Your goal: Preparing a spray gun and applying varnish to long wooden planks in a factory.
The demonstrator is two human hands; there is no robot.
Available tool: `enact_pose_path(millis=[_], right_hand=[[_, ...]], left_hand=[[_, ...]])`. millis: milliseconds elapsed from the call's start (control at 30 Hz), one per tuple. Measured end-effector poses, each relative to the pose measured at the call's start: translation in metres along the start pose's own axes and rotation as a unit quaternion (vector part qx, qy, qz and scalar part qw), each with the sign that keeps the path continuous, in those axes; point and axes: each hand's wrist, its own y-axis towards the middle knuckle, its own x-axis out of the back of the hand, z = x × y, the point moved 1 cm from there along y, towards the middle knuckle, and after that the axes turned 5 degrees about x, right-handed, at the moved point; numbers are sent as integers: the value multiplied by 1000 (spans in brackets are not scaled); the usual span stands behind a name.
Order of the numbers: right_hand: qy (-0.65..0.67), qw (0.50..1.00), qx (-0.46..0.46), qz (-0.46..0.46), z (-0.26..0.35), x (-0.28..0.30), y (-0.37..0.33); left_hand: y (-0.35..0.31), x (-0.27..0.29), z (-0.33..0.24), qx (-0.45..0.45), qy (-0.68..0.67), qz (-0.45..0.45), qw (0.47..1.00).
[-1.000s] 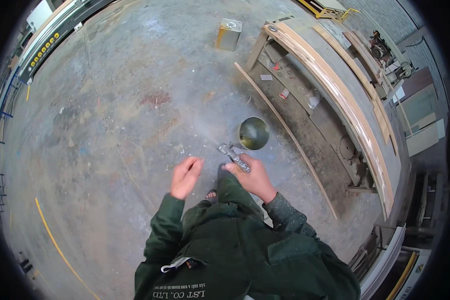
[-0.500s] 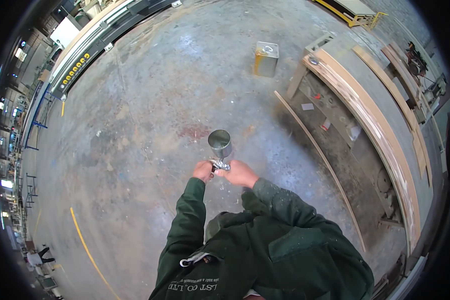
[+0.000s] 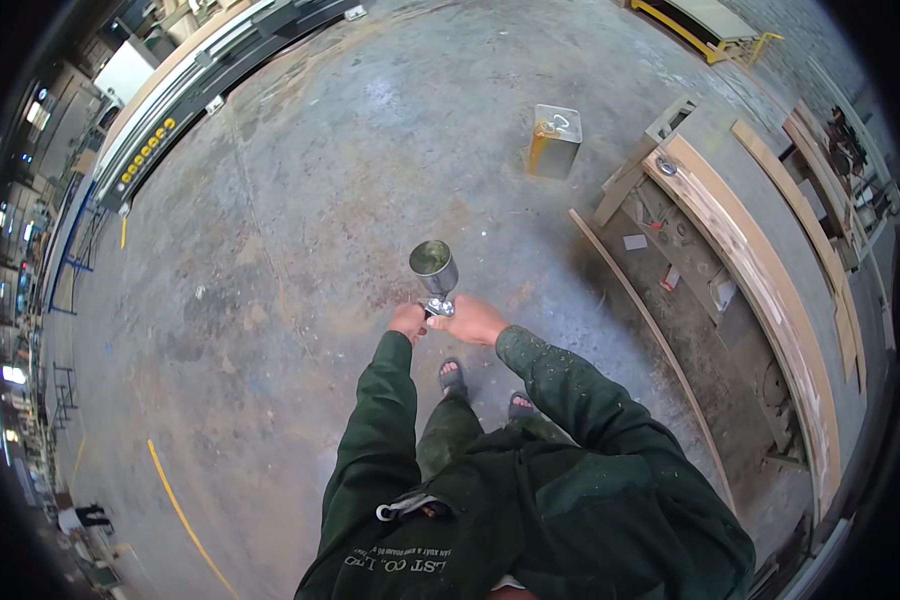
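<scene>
Silver metal cup sitting mouth-up on top of the spray gun, out in front of the body. Probably held that way to keep any contents from slopping out, though can't make out much inside beyond a dull greenish tone. Right hand just below the cup and to its right, wrapped around the gun, so properly grasping it and likely taking most of the load. Left hand just below the cup and to its left, fingers curled in against the gun. Honestly can't tell from up here, with those fingertips hidden, whether gripping or only touching. Hands right together, maybe for steadier control of a top-heavy tool.

Pose-wise: left sleeve fairly straight toward the cup, right sleeve slanting toward it from the right, pale specks all over. Wrists close, elbows apart, forearms stretched well ahead of the belly.

Farther off and right of the cup, a square metal tin with an orange-yellow stain down one side. Well right of the cup, a workbench, plus a long pale-streaked board along the edge nearest the cup, presumably for full-length support.
</scene>
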Motion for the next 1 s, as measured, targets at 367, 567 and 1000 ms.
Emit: enact_pose_path(millis=[367, 567, 1000], right_hand=[[8, 998, -61, 14, 72, -8, 114], [2, 994, -104, 18, 62, -3, 146], [-4, 998, -70, 9, 66, -7, 152]], left_hand=[[97, 114, -54, -145, 182, -26, 972], [96, 103, -81, -91, 28, -3, 995], [86, 112, -80, -53, -23, -25, 998]])
